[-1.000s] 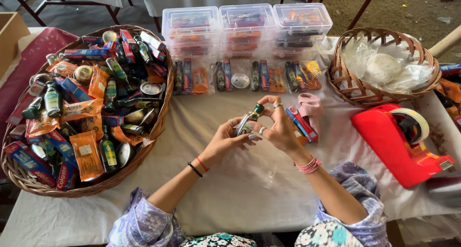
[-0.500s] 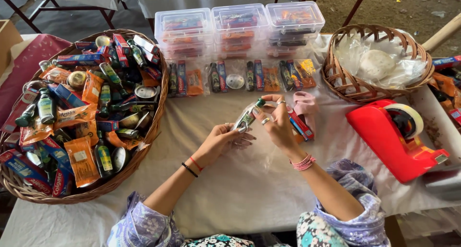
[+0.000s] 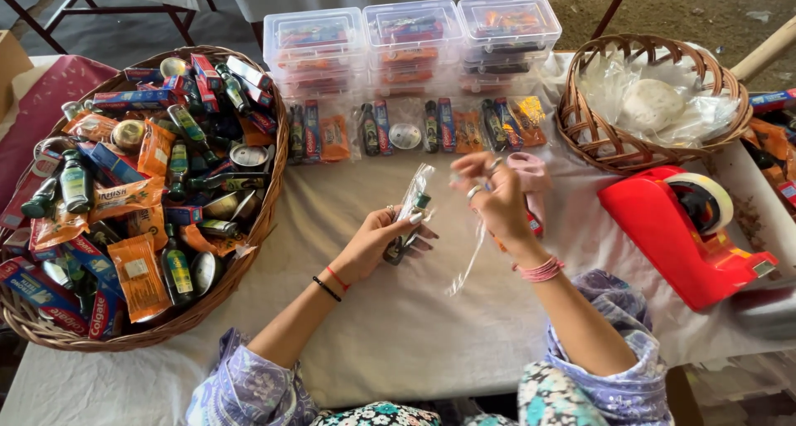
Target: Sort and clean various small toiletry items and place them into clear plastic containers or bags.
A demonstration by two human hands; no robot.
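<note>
Keep left hand point(image 3: 377, 244) closed firm on the clear pouch point(image 3: 412, 206) with small green bottle point(image 3: 406, 231), near table centre, while right hand point(image 3: 493, 202), at 3 o'clock, fingers pinched on clear strip point(image 3: 468, 264), pulling gently, not twisting.

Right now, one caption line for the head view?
Left hand holds clear plastic packet; right hand pulls thin transparent strip.
</note>
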